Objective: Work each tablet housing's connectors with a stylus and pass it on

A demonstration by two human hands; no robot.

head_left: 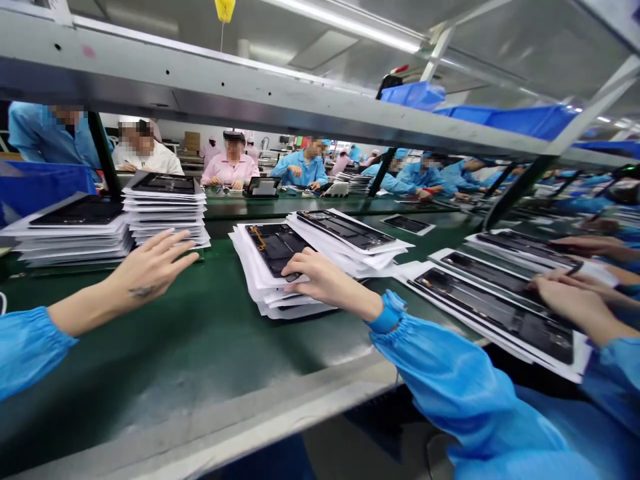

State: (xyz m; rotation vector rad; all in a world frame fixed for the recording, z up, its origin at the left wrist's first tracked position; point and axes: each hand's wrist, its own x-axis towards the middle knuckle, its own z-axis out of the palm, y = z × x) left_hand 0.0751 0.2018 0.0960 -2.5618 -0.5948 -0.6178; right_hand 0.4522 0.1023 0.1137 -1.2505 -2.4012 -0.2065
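Note:
My left hand (159, 268) is held over the green table with its fingers spread and nothing in it, near the tall stack of white sheets and black panels (165, 217). Across the middle, my right hand (320, 277) has its fingers bent at the lower right edge of a black panel (273, 248) with an orange strip, on top of a stack of white sheets. Its thumb and fingertips touch the panel's edge. Just behind, another black panel (345, 229) lies on a neighbouring white stack.
At the left stand another stack (75, 233) and a blue bin (45, 183). A co-worker's hands (575, 300) touch panels (495, 310) at the right. A metal shelf (240, 93) with blue bins crosses above. People sit beyond the green table (165, 360).

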